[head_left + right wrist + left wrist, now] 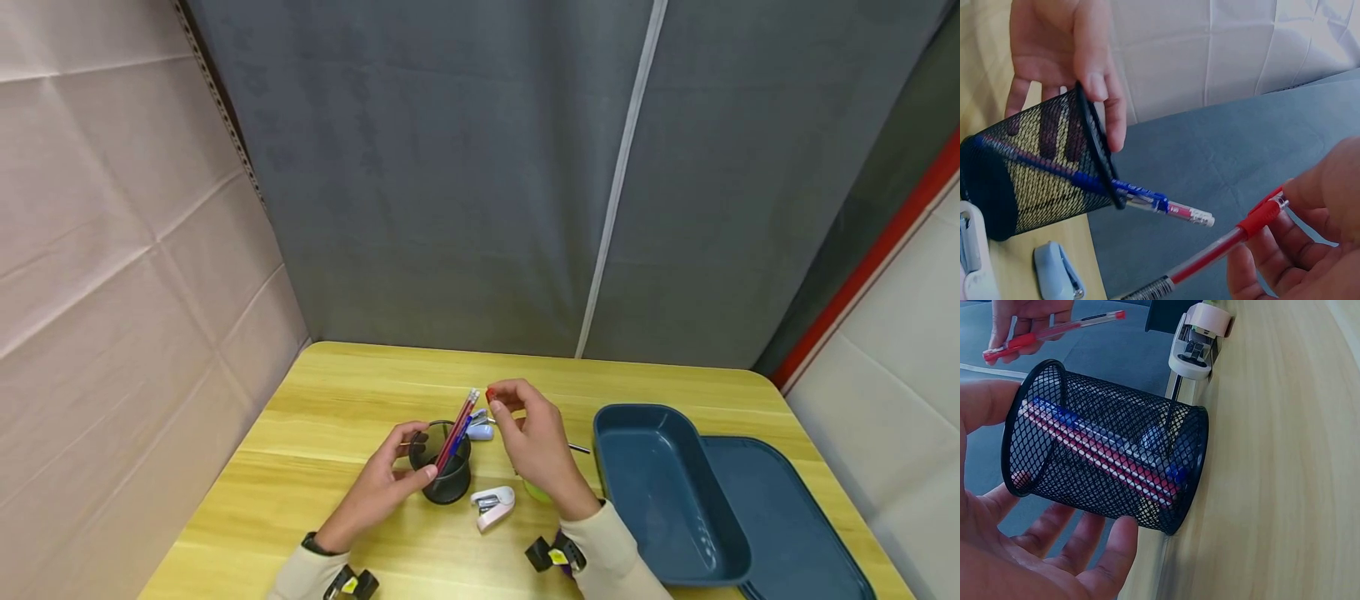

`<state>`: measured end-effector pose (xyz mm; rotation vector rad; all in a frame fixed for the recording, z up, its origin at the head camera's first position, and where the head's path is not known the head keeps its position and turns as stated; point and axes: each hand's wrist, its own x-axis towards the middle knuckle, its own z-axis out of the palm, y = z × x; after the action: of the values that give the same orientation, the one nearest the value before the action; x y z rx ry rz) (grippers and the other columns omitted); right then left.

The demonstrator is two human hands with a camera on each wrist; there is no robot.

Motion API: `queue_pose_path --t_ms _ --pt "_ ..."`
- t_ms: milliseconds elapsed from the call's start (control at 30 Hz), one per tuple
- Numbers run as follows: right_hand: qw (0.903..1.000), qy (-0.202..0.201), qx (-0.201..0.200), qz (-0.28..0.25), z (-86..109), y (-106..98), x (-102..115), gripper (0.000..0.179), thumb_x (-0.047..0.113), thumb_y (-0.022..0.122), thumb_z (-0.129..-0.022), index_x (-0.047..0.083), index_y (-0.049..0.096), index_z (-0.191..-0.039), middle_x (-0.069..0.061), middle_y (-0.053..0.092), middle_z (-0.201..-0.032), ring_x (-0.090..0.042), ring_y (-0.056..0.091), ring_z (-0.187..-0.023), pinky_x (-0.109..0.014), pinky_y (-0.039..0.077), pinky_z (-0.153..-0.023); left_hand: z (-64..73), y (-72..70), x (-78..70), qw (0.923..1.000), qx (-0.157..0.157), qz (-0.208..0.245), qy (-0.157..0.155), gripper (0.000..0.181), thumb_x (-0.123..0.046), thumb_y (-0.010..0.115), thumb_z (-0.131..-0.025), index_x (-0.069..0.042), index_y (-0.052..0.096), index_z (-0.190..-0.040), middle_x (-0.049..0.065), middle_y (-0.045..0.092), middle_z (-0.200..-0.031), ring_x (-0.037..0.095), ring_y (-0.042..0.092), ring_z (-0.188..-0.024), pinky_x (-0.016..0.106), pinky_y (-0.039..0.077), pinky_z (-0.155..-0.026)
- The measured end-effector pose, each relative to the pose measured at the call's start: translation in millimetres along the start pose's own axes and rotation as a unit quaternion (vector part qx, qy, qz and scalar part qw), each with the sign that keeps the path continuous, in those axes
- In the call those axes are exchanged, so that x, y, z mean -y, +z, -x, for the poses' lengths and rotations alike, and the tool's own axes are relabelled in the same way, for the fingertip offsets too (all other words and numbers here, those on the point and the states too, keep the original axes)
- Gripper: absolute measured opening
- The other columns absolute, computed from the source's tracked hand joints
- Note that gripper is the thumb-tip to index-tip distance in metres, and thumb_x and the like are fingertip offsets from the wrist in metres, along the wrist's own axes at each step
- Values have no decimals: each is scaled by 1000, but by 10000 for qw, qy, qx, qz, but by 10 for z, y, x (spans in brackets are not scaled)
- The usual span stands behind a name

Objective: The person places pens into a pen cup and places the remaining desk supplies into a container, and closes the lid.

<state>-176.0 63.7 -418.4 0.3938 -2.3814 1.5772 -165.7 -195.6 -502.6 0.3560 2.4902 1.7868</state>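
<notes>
My left hand (pixel 375 492) holds a black mesh pen cup (pixel 452 487) near its rim, thumb on one side and fingers on the other. The cup stands on the table. Inside it lean red-striped pencils (pixel 463 414) with white ends and a blue pen (pixel 1141 195). Up beside the rim, my right hand (pixel 536 442) pinches a red gel pen (pixel 1210 247) by its red-capped end. The pen's clear barrel points away from the fingers, and it is apart from the cup in the right wrist view.
A pale pink stapler (pixel 495 508) sits just right of the cup, and a light blue stapler (pixel 480 432) lies behind it. Something green (pixel 537 492) shows partly under my right hand, near a dark stick (pixel 579 448). At the right, a deep blue tray (pixel 660 500) overlaps a flat blue tray (pixel 787 508).
</notes>
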Motion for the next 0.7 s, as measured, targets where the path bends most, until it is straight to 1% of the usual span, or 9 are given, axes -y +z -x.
queue_pose_path --t_ms 200,333,500,700 --pt "9997 -2 -32 -249 -25 0 96 18 14 68 -104 15 69 -122 -1 73 -108 -16 67 -98 -26 59 -76 -3 -1 -6 10000 28 67 26 62 -20 80 -96 -22 50 -150 20 53 -150 45 52 -138 32 57 -91" --pt "9992 29 -48 -397 -38 1 167 19 15 67 -104 15 67 -123 -2 72 -109 -17 68 -100 -26 59 -78 -3 -1 -5 10000 22 77 11 62 -19 80 -96 -23 50 -150 20 52 -151 45 52 -138 32 57 -91" --pt "9976 35 -71 -681 -62 18 220 19 12 67 -104 12 65 -123 -5 70 -110 -19 68 -101 -24 60 -80 -5 -2 1 10000 24 58 -14 61 -21 80 -96 -25 50 -150 19 51 -153 44 51 -138 32 56 -91" --pt "9947 47 -80 -1020 -75 54 260 17 10 65 -104 9 63 -122 -9 68 -109 -22 68 -98 -27 63 -80 -12 -4 11 9999 31 110 15 62 -21 80 -96 -24 50 -150 20 52 -151 44 52 -137 31 57 -92"
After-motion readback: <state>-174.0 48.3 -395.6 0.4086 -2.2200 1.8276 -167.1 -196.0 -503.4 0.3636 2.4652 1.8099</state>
